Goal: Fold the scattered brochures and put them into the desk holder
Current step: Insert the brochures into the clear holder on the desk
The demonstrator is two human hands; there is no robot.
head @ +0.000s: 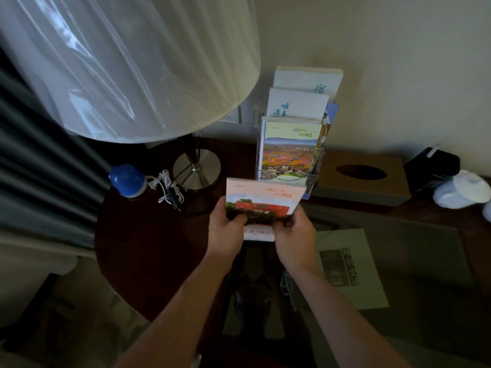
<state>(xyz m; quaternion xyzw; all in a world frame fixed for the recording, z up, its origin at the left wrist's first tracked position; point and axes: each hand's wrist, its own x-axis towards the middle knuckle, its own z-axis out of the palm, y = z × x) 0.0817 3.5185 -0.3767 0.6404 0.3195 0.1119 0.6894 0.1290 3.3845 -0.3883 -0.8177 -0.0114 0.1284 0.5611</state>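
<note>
At the far left a dark curtain [39,168] hangs beside the rounded edge of the dark wooden desk [138,248]. A big white lamp shade [127,65] wrapped in clear plastic overhangs that end, its metal base [196,166] standing near a blue-and-white gadget [127,180] with a coiled white cord [168,189]. The patch of desk in front of these lies bare.

The left hand [225,229] comes up from below, forearm angled in from the lower left, thumb on top and fingers curled under the lower left corner of a folded brochure [263,200]. The right hand [293,232] mirrors it on the lower right corner. Each grip is closed firmly on the brochure, which tilts up just in front of the clear desk holder [314,168], its top edge close to the holder's front lip; whether they touch I cannot tell.

The holder stands against the wall with brochures already stacked in its tiers. To its right sit a brown tissue box [361,179], a black object [430,163] and a white container [462,189]. A pale printed sheet [348,266] lies on the desk near the right wrist.
</note>
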